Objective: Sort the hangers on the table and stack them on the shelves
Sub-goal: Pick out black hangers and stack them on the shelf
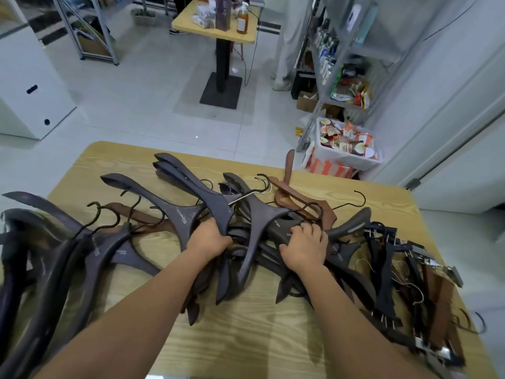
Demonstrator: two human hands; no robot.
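Hangers (175, 222) lie in a loose, tangled heap across the light wooden surface (246, 337), most of them dark, broad-shouldered ones with metal hooks pointing various ways. A few brown hangers (287, 194) sit at the far side of the heap, one of them sticking up at a tilt. Along the right edge of the surface lies a separate jumble of slim clip hangers (393, 272), dark and brown mixed.

Both bare forearms reach in from the near edge to the middle of the heap. The left hand (209, 237) has its fingers curled round the neck of a long dark hanger (191, 184), whose arm stretches away to the far left. The right hand (304, 247), just beside it, has its fingers curled over the top of a hooked dark hanger (281, 228) lying in the pile.

Beyond the surface, metal shelves (344, 58) stand at the right against the wall, holding bottles and packets, with a white bin (328, 151) of packaged goods on the floor below. A small table (188, 26) with a bottle (242, 20) on it stands farther back.
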